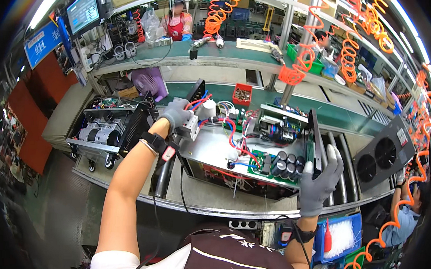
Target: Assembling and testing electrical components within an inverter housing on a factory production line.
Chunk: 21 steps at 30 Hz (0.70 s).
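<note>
An open electrical chassis (202, 151) lies across the rollers in front of me, with red and blue wires, a green circuit board (257, 160) and several black capacitors (289, 163) on its metal plate. At its left end my left hand (177, 114), in a grey glove, has its fingers curled next to a white terminal block (191, 127) and red wires. What those fingers hold is partly hidden. My right hand (320, 182), also gloved, is at the near end of the chassis's black right panel (315, 134). Its fingers are stretched out, the thumb apart.
Another open unit on casters (100, 132) stands at the left. A dark panel with two fans (385, 151) leans at the right. Beyond the chassis is a red bin of small parts (242, 94). Orange coiled hoses (305, 61) hang overhead. Co-workers are at the far bench and right.
</note>
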Each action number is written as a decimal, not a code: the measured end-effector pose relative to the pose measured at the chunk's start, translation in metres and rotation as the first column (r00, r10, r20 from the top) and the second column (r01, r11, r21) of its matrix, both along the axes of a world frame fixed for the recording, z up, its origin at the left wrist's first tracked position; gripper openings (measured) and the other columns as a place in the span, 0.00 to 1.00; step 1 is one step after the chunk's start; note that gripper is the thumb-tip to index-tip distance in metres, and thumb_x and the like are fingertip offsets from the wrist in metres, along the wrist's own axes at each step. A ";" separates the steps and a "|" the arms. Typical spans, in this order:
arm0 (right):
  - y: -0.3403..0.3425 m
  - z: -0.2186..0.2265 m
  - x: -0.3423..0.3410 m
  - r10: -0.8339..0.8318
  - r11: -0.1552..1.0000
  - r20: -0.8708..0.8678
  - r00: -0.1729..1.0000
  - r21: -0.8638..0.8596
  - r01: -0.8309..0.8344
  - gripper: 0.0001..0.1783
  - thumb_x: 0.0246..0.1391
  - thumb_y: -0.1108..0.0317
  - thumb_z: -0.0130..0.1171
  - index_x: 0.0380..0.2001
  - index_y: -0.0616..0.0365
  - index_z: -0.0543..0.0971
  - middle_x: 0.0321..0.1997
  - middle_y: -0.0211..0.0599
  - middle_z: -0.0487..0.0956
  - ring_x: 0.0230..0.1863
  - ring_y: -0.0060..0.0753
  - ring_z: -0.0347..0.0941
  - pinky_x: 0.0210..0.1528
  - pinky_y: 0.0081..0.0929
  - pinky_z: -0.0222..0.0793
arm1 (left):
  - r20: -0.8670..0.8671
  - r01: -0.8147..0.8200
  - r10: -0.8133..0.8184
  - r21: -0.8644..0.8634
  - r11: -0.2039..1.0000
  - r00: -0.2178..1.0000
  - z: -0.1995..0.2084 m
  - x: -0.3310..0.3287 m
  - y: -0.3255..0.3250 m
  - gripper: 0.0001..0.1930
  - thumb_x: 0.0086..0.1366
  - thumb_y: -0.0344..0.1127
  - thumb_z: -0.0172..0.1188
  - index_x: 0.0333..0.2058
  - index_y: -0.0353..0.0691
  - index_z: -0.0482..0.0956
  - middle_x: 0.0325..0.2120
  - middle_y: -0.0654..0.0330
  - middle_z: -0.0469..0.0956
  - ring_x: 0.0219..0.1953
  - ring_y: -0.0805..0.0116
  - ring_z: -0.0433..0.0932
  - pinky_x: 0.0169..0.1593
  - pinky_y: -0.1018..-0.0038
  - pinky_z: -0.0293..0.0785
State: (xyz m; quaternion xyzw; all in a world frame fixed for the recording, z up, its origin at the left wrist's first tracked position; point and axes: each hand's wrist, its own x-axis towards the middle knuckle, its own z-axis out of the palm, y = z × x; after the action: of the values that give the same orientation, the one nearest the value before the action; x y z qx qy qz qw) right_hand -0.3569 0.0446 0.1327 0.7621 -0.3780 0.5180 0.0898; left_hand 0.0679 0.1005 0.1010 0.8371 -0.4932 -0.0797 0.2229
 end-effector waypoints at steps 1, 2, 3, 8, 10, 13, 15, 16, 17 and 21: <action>0.001 0.010 0.019 0.119 0.993 0.086 0.989 0.017 -0.121 0.26 0.38 0.73 0.56 0.47 0.62 0.69 0.46 0.46 0.71 0.49 0.50 0.65 0.52 0.40 0.59 | -0.153 -0.046 0.041 -0.026 0.999 0.987 -0.002 0.001 0.001 0.15 0.48 0.41 0.60 0.34 0.39 0.78 0.40 0.47 0.74 0.44 0.51 0.72 0.47 0.65 0.69; -0.002 0.018 0.040 0.233 0.970 0.080 0.969 0.046 -0.237 0.21 0.38 0.75 0.55 0.42 0.61 0.72 0.43 0.44 0.72 0.48 0.47 0.66 0.50 0.37 0.61 | -0.202 -0.070 0.039 -0.149 0.986 0.979 -0.004 0.001 0.004 0.14 0.48 0.39 0.60 0.34 0.39 0.78 0.38 0.47 0.74 0.42 0.51 0.73 0.46 0.65 0.69; -0.007 0.023 0.062 0.385 0.895 0.123 0.915 0.191 -0.403 0.17 0.39 0.75 0.55 0.39 0.60 0.74 0.39 0.43 0.74 0.45 0.45 0.69 0.47 0.34 0.64 | -0.271 -0.106 0.057 -0.169 0.980 0.961 -0.005 -0.002 0.005 0.13 0.47 0.37 0.61 0.33 0.38 0.77 0.37 0.48 0.74 0.41 0.52 0.73 0.44 0.65 0.70; -0.087 0.017 0.213 0.574 0.767 -0.215 0.790 0.479 -0.427 0.18 0.42 0.68 0.55 0.41 0.52 0.75 0.35 0.42 0.77 0.38 0.40 0.74 0.39 0.32 0.69 | 0.185 -0.055 0.159 -0.467 0.882 0.970 -0.007 -0.018 0.016 0.09 0.46 0.33 0.59 0.29 0.41 0.77 0.36 0.55 0.72 0.45 0.56 0.67 0.48 0.65 0.64; -0.113 0.007 0.264 0.614 0.710 -0.405 0.678 0.658 -0.250 0.23 0.45 0.63 0.55 0.48 0.48 0.72 0.45 0.44 0.75 0.48 0.45 0.71 0.49 0.35 0.67 | 0.216 -0.012 0.144 -0.518 0.855 0.966 -0.006 -0.016 0.016 0.09 0.45 0.32 0.59 0.29 0.40 0.76 0.30 0.56 0.74 0.37 0.59 0.72 0.41 0.68 0.66; -0.136 -0.013 0.310 0.752 0.589 -0.379 0.539 0.753 -0.293 0.24 0.42 0.65 0.58 0.47 0.50 0.73 0.44 0.45 0.76 0.45 0.46 0.72 0.48 0.33 0.67 | -0.035 0.061 -0.091 -0.508 0.859 0.995 -0.004 0.000 0.013 0.06 0.52 0.31 0.56 0.29 0.36 0.76 0.18 0.57 0.74 0.22 0.70 0.72 0.28 0.74 0.66; -0.146 -0.025 0.330 0.812 0.467 -0.255 0.525 0.824 -0.322 0.19 0.41 0.66 0.59 0.42 0.52 0.76 0.40 0.44 0.78 0.43 0.44 0.73 0.46 0.34 0.67 | -0.251 0.007 -0.122 -0.416 0.909 0.960 -0.004 0.010 0.012 0.06 0.56 0.30 0.55 0.28 0.33 0.76 0.20 0.60 0.75 0.25 0.75 0.71 0.30 0.76 0.67; -0.149 -0.030 0.337 0.799 0.479 -0.204 0.566 0.785 -0.394 0.13 0.42 0.66 0.59 0.35 0.55 0.78 0.34 0.43 0.78 0.40 0.43 0.74 0.43 0.33 0.68 | -0.253 0.047 -0.165 -0.417 0.908 0.953 -0.003 0.016 0.012 0.07 0.57 0.31 0.54 0.30 0.32 0.77 0.21 0.62 0.75 0.25 0.77 0.70 0.31 0.79 0.66; -0.154 -0.034 0.341 0.825 0.453 -0.165 0.541 0.766 -0.456 0.13 0.42 0.66 0.59 0.35 0.55 0.78 0.34 0.43 0.78 0.40 0.43 0.74 0.43 0.33 0.68 | -0.258 0.051 -0.170 -0.411 0.910 0.951 -0.003 0.018 0.011 0.07 0.57 0.31 0.54 0.30 0.32 0.77 0.21 0.62 0.75 0.25 0.77 0.70 0.31 0.79 0.66; -0.160 -0.045 0.357 0.832 0.415 0.046 0.553 0.609 -0.675 0.09 0.44 0.70 0.57 0.32 0.58 0.77 0.30 0.43 0.78 0.33 0.40 0.76 0.37 0.29 0.70 | -0.222 0.128 -0.224 -0.379 0.916 0.949 0.004 0.019 0.008 0.09 0.58 0.31 0.52 0.34 0.33 0.76 0.22 0.62 0.75 0.26 0.77 0.71 0.33 0.79 0.66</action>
State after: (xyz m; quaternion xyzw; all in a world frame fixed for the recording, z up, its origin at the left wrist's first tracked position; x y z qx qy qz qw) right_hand -0.0004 -0.1152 0.0882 0.8997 -0.1088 0.2585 -0.3345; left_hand 0.0870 0.1080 0.1046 0.7159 -0.5397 -0.1172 0.4271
